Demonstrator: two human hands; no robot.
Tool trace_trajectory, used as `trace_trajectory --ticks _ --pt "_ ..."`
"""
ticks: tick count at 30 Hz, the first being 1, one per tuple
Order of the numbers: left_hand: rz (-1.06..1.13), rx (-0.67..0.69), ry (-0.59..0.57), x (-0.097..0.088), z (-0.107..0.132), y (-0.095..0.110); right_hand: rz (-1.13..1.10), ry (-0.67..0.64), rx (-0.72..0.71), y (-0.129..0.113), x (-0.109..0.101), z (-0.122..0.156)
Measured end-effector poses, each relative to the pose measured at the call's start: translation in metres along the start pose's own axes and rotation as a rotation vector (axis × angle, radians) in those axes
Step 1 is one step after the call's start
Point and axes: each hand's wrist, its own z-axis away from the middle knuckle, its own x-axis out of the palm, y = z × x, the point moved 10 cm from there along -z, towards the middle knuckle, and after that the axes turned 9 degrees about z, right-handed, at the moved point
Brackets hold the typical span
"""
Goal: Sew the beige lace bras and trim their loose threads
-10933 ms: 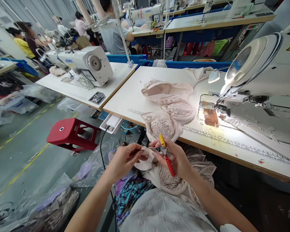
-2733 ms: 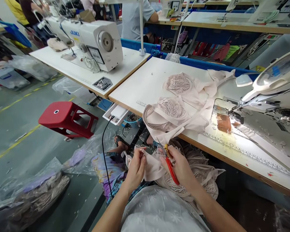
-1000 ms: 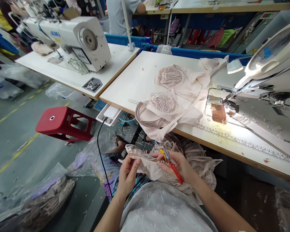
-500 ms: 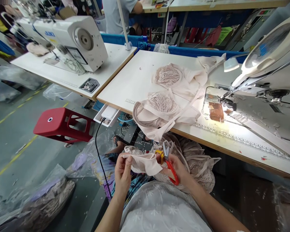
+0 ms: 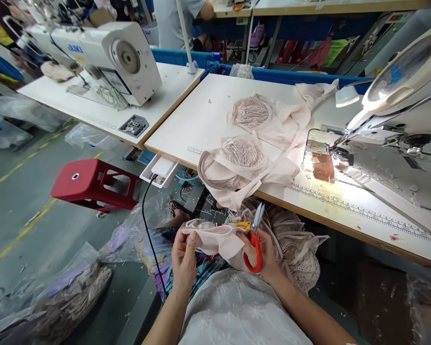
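My left hand (image 5: 185, 256) pinches the left end of a pale pink bra (image 5: 217, 241) above my lap. My right hand (image 5: 267, 256) is closed on a pair of scissors (image 5: 255, 244) with red and yellow handles, blades pointing up and away. Its fingers are also at the right end of the bra; whether they grip the cloth is partly hidden. Below the table edge, a heap of similar lace bras (image 5: 298, 244) lies just beyond my right hand. More pale pink bras (image 5: 242, 153) are spread over the front of the white table (image 5: 187, 115).
A lit sewing machine (image 5: 391, 148) with a magnifier lamp (image 5: 402, 67) stands on the right. Another sewing machine (image 5: 125, 62) is on the left table. A red stool (image 5: 79, 179) and a bag of cloth (image 5: 75, 297) are on the floor. A person (image 5: 175, 24) sits beyond.
My right hand has turned the scissors so that their blades tip further to the right. The bra has stayed between my hands, its right end shifted slightly.
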Motion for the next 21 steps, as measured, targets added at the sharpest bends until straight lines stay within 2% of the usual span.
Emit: trace_trajectory --ticks 2,4,7,8,10,13,16,21 --pt "-0.013 0.004 -0.021 0.001 0.000 0.002 -0.049 0.012 0.064 0.011 -0.003 -0.003" --pt "-0.043 0.025 -0.021 0.000 0.001 0.004 -0.123 0.029 0.081 0.012 -0.009 -0.005" --pt "-0.088 0.060 -0.033 0.001 0.002 0.009 -0.135 0.043 -0.070 -0.017 -0.028 -0.006" --pt "-0.103 0.066 -0.050 0.003 0.002 0.010 -0.092 0.001 -0.142 -0.032 -0.031 -0.006" --pt "-0.132 0.076 -0.092 0.009 0.003 0.012 0.028 -0.166 -0.258 -0.058 -0.025 -0.006" --pt "-0.161 0.088 -0.138 0.014 0.006 0.013 0.136 -0.376 -0.300 -0.076 -0.012 -0.007" --pt "-0.147 0.078 -0.144 0.012 0.006 0.012 0.159 -0.410 -0.227 -0.069 -0.006 -0.015" --pt "-0.169 0.071 -0.140 0.007 0.006 0.011 0.043 -0.394 -0.150 -0.056 0.003 -0.018"
